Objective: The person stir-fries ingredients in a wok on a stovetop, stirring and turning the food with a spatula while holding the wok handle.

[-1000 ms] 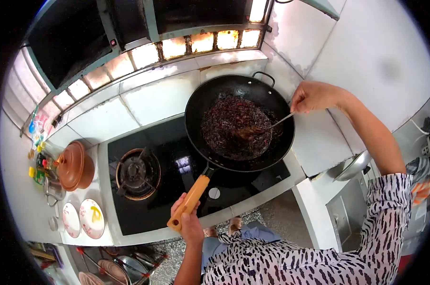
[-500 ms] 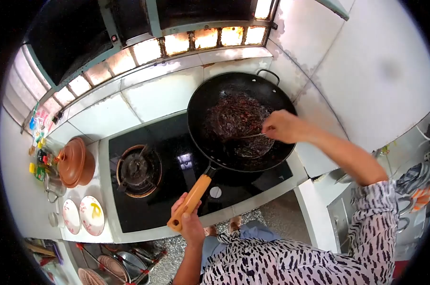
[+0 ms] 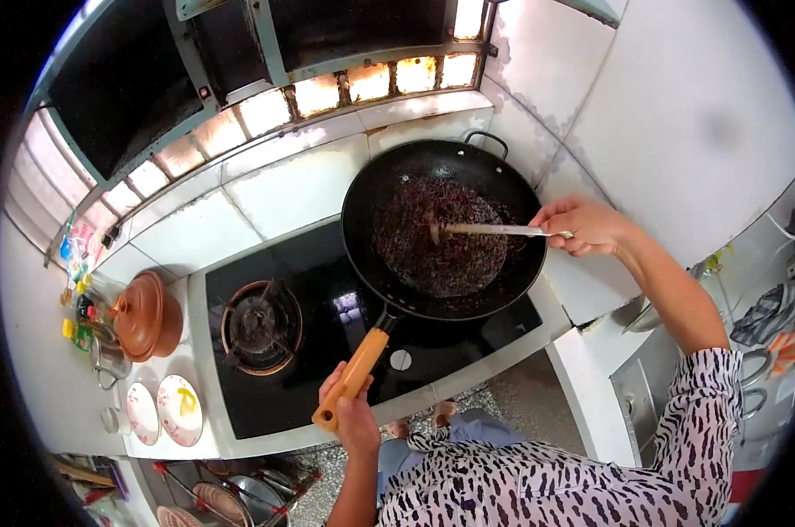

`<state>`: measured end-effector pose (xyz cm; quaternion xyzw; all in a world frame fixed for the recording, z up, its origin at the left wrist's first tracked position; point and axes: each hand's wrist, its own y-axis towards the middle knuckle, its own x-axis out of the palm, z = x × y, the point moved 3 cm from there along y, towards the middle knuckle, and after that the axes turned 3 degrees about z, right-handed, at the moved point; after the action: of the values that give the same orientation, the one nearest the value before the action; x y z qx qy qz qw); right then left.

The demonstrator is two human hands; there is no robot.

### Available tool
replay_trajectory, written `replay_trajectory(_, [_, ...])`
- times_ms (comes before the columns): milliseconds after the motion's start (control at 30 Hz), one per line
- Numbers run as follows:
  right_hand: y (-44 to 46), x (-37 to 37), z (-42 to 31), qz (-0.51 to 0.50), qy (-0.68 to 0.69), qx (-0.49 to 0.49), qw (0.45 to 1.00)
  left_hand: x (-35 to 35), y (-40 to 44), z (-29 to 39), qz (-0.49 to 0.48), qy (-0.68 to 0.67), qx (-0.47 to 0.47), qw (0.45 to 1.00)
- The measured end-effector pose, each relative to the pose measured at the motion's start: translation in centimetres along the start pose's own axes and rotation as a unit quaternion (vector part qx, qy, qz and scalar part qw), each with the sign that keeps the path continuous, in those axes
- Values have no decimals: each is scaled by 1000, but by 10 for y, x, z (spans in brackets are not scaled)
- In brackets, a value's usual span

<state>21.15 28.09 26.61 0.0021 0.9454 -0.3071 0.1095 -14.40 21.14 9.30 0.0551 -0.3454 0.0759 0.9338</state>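
Note:
A black wok (image 3: 397, 290) with dark reddish-brown, oily, bubbling food (image 3: 450, 255) in it sits on the right side of the glass-topped stove. My left hand (image 3: 354, 413) is closed round the wok's wooden handle (image 3: 363, 362), near its end. My right hand (image 3: 588, 227) is over the wok's right rim, fingers closed on the end of a long pale spoon (image 3: 494, 229). The spoon's head lies in the middle of the food, partly covered.
On the left of the black stove (image 3: 318, 395) is a bare burner (image 3: 259, 327). Beyond it stand a brown clay pot (image 3: 147, 316), a metal mug (image 3: 109, 360), bottles (image 3: 81, 334) and two patterned plates (image 3: 179, 426). Tiled walls border the wok; a sink (image 3: 636, 404) is at right.
My right hand has moved right and slightly up, from above the food to the wok's rim. More of the spoon now shows. The left hand keeps its hold on the handle.

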Motion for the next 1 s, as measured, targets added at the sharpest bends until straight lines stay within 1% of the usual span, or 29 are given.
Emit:
replay_trajectory(33, [-1, 1, -4, 0, 0, 0, 1000, 0, 0, 0, 0, 0, -1, 1000])
replay_trajectory(100, [-4, 5, -18, -21, -199, -36, 979, 0, 0, 0, 0, -7, 1, 1000])
replay_trajectory(133, [-7, 6, -25, -20, -200, -37, 979, 0, 0, 0, 0, -8, 1, 1000])
replay_trajectory(200, [-11, 15, -39, -48, -350, -75, 933, 0, 1, 0, -5, -13, -2, 1000])
replay_trajectory(233, [-8, 19, -40, -49, -353, -75, 931, -1, 0, 1, -2, -15, 0, 1000])
replay_trajectory(300, [-2, 33, -41, -96, -425, -125, 891, 0, 1, 0, -3, -16, -4, 1000])
replay_trajectory(333, [0, 43, -44, -97, -428, -125, 890, 0, 1, 0, 0, -17, -3, 1000])
replay_trajectory(400, [3, 73, -51, -126, -452, -194, 862, -2, 1, 0, 2, -4, 0, 1000])
replay_trajectory(467, [26, 93, -42, -92, -456, -225, 856, 0, 0, 0, 1, -6, 2, 1000])
replay_trajectory(533, [52, 113, -34, 44, -476, -323, 817, 0, 1, -1, -4, -9, 4, 1000])
replay_trajectory(600, [90, 128, -33, 78, -632, -331, 696, -1, 1, -1, -10, -9, 8, 1000])
replay_trajectory(667, [93, 135, -56, 69, -748, -397, 527, 0, 1, 1, -9, -10, 1, 1000])
replay_trajectory(700, [122, 115, -60, 56, -661, -298, 686, 0, 0, 1, -8, -10, -5, 1000])
replay_trajectory(733, [147, 94, -57, 42, -546, -185, 816, 0, 0, 1, -8, -11, -7, 1000])
replay_trajectory(767, [135, 80, -62, 65, -368, -120, 920, -1, 0, 0, -9, -9, -5, 1000])
replay_trajectory(800, [119, 63, -64, 86, -173, -50, 980, -1, 0, 0, -10, -8, -3, 1000])
replay_trajectory(833, [141, 32, -51, 7, -290, -138, 947, 0, 1, 0, -10, -10, -3, 1000])
replay_trajectory(867, [160, 4, -35, -73, -398, -222, 887, 1, 1, 2, -10, -3, -11, 1000])
replay_trajectory(900, [140, -3, -27, -29, -239, -109, 964, 1, 1, 3, -10, 4, -18, 1000])
replay_trajectory(933, [114, -1, -11, 16, -70, 9, 997, 0, 0, 4, -10, 3, -18, 1000])
replay_trajectory(967, [100, 4, 10, 30, 74, 60, 995, 0, 0, 3, -7, 14, -22, 1000])
replay_trajectory(1000, [86, 12, 34, 44, 216, 110, 969, 0, 0, 3, -6, 24, -25, 999])
